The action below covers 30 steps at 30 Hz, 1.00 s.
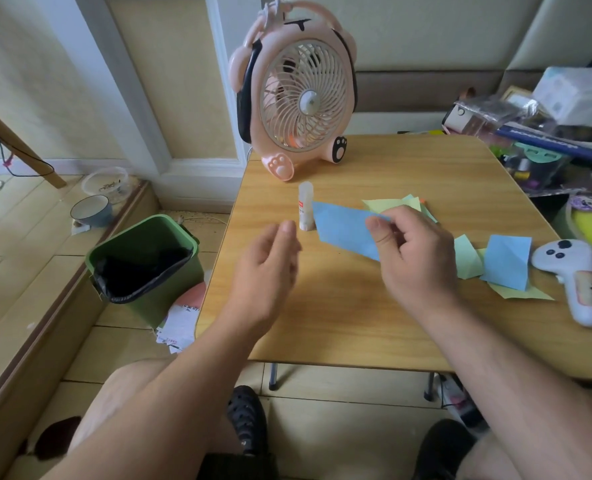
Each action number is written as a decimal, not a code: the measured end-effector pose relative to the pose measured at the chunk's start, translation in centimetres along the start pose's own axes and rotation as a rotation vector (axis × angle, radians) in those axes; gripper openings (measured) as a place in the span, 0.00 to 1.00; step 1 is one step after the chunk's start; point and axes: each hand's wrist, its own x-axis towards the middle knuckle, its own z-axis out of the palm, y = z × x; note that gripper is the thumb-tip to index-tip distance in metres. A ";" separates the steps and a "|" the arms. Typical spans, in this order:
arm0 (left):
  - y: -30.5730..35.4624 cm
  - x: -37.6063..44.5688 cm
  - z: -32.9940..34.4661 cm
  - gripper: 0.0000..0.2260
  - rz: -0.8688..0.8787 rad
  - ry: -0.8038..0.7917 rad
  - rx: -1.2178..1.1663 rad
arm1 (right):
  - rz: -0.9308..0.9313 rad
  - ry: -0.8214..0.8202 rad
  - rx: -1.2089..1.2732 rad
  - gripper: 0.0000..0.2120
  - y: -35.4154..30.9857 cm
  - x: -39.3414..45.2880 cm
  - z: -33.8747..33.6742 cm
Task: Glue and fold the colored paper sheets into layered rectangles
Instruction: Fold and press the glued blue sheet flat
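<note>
Your right hand (pixel 408 251) pinches the blue sheet (pixel 343 226) above the tabletop (pixel 339 317) beside the upright glue stick (pixel 305 206), your left hand (pixel 270 265) hovers relaxed and empty near the left edge, and bare wood lies between them.

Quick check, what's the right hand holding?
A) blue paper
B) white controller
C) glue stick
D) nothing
A: the right hand pinches the blue paper between thumb and fingers, while the glue stick stands upright on the table and the white controller lies untouched at the right; the left hand is open and holds nothing.
</note>
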 end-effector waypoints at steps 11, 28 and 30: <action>0.5 0.3 -1.2 0.14 -0.457 -0.101 -0.432 | -0.170 -0.278 0.038 0.22 -2.6 -2.0 3.1; -1.3 4.6 -6.1 0.03 -0.200 0.173 0.246 | 0.859 -0.474 0.518 0.07 -5.5 0.7 9.3; -1.3 5.8 -6.4 0.03 -0.174 0.151 0.401 | 0.844 -0.532 0.502 0.14 -5.3 0.6 9.5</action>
